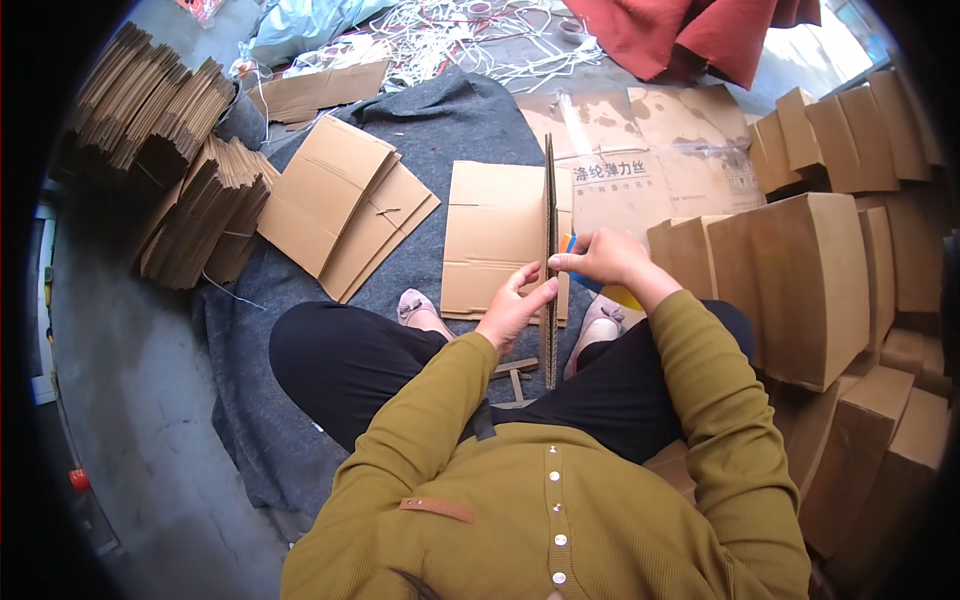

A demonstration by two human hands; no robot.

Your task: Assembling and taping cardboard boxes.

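Observation:
A flattened cardboard box [550,200] stands edge-on between my knees, so it shows as a thin, tall strip. My left hand [515,310] grips it from the left, thumb and fingers pressed to its lower half. On the other side, my right hand [608,260] is closed, with its thumb and fingertips against the cardboard. A blue, orange and yellow thing [571,243] pokes out above and below the right hand; most of it is hidden, so its kind cannot be made out. Behind the upright piece, a flat cardboard piece [490,230] lies on the dark cloth.
Two overlapping flat cardboard pieces [330,200] lie to the left. Tied stacks of flat cardboard [215,205] stand beyond them. Rows of brown cartons [790,280] crowd my right side. White strapping scraps [450,45] and a red cloth [690,35] are at the back.

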